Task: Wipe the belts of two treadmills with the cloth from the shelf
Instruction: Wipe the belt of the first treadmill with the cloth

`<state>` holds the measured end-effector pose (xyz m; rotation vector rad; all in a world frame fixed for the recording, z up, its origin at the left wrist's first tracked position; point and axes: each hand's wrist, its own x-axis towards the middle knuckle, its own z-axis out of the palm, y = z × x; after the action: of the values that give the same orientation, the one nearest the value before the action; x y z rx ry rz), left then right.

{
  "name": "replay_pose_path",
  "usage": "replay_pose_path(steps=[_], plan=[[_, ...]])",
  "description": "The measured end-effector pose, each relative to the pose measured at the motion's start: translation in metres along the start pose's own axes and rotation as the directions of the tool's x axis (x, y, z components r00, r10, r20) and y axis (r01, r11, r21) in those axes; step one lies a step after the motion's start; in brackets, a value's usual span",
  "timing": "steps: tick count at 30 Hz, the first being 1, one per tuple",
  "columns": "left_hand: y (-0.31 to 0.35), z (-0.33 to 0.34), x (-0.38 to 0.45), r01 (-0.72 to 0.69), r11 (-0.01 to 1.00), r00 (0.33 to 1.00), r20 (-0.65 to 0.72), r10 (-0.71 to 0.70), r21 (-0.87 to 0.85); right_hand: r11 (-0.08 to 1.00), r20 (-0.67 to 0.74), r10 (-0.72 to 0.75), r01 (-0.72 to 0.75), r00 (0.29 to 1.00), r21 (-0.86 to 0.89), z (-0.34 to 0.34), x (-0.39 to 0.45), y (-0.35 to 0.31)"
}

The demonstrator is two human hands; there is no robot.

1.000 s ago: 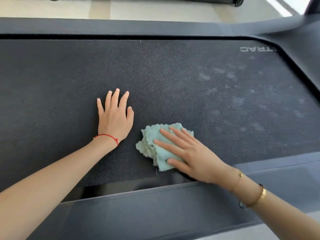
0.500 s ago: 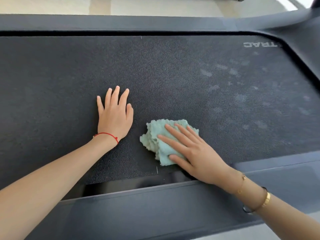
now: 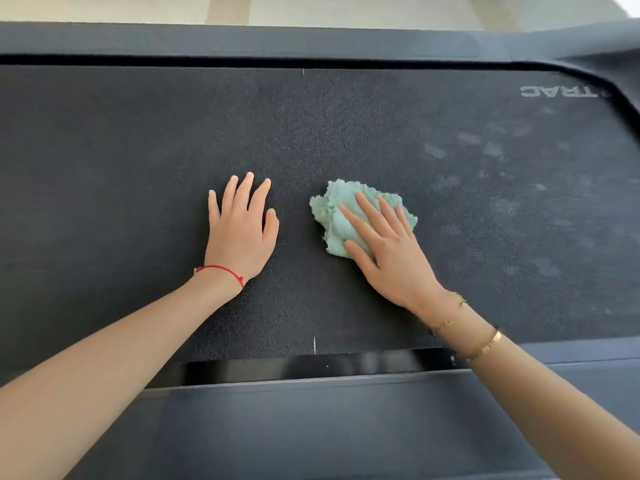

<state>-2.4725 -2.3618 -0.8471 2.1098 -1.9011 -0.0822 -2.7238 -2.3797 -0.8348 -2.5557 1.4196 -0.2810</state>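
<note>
A dark, textured treadmill belt fills most of the head view. A crumpled mint-green cloth lies on it near the middle. My right hand presses flat on the cloth, fingers spread over its right half. My left hand rests palm down on the bare belt just left of the cloth, fingers apart, holding nothing. Pale dusty smudges mark the belt to the right of the cloth.
Grey side rails run along the far edge and the near edge of the belt. White lettering is printed at the belt's right end. Pale floor shows beyond the far rail.
My right hand has slid the cloth away from the near rail and slightly right, across the belt. My left hand has stayed planted on the belt.
</note>
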Motion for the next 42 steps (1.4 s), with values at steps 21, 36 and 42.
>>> replay_pose_path(steps=[21,36,42], plan=[[0.019,0.002,-0.005,-0.039,0.999,0.999,0.036,0.038,0.018,1.0,0.031,0.003,-0.003,1.0,0.018,-0.004,-0.007,0.005],[0.072,0.014,0.039,-0.129,0.992,0.979,0.16,0.129,-0.008,0.964,0.083,0.265,-0.261,0.961,-0.052,-0.032,-0.019,0.05],[0.09,0.017,0.046,-0.062,0.997,0.985,0.159,0.069,-0.049,0.971,0.117,0.237,-0.236,0.964,-0.027,-0.029,-0.047,0.035]])
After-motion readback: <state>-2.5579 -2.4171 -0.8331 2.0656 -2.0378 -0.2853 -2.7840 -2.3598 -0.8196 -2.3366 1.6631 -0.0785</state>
